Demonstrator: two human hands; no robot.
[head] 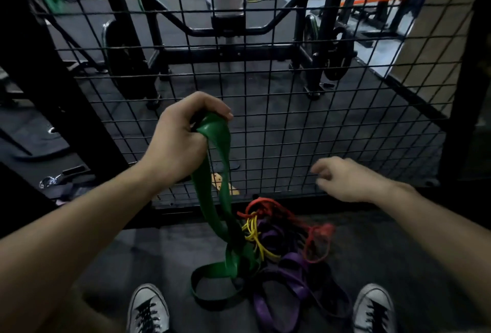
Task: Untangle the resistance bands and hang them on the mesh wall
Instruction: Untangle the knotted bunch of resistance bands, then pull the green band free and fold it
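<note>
My left hand (180,141) grips the top of a wide green resistance band (212,199), raised in front of the black mesh wall (332,109). The green band hangs down to the floor, and its lower loop lies at the edge of a tangled pile. In that pile I see a purple band (289,274), a thin yellow band (255,239) and a red band (316,242) knotted together. My right hand (345,178) hovers above the pile with loosely curled fingers, holding nothing, slightly blurred.
My two grey sneakers (147,308) (372,308) stand on the dark rubber floor on either side of the pile. Behind the mesh are a black weight rack with plates (340,53) and gym machines. A thick black post (53,88) slants at the left.
</note>
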